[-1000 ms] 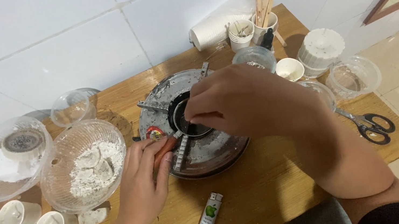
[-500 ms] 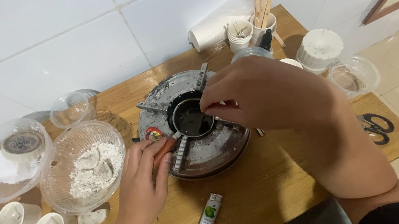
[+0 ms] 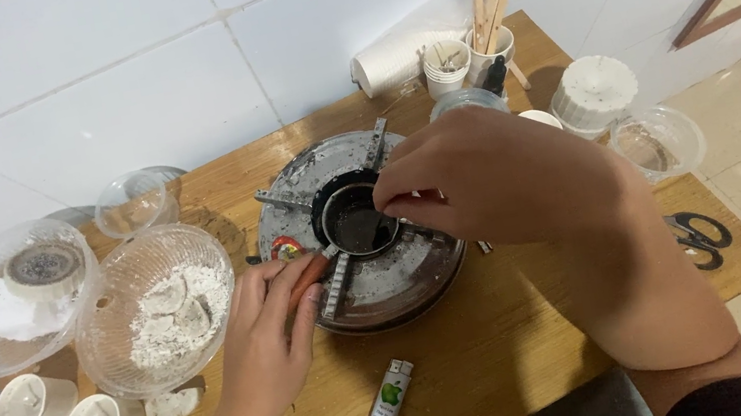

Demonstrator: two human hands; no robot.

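From the head view, our left hand [image 3: 264, 343] wraps its fingers closed around the reddish handle [image 3: 303, 277] of the small metal pot [image 3: 355, 221], which sits on the round burner [image 3: 373, 279] at the middle of the wooden table [image 3: 505, 337]. Our right hand [image 3: 492, 178] hovers over the pot's rim, fingertips pinched together on something thin; we cannot tell what. We judge it best to keep the handle steady and the pinch low over the dark liquid.

We count five white cups [image 3: 29, 400] at lower left, one lighter [image 3: 388, 403], one pair of scissors [image 3: 696, 237], one bowl of white chunks [image 3: 154, 307].
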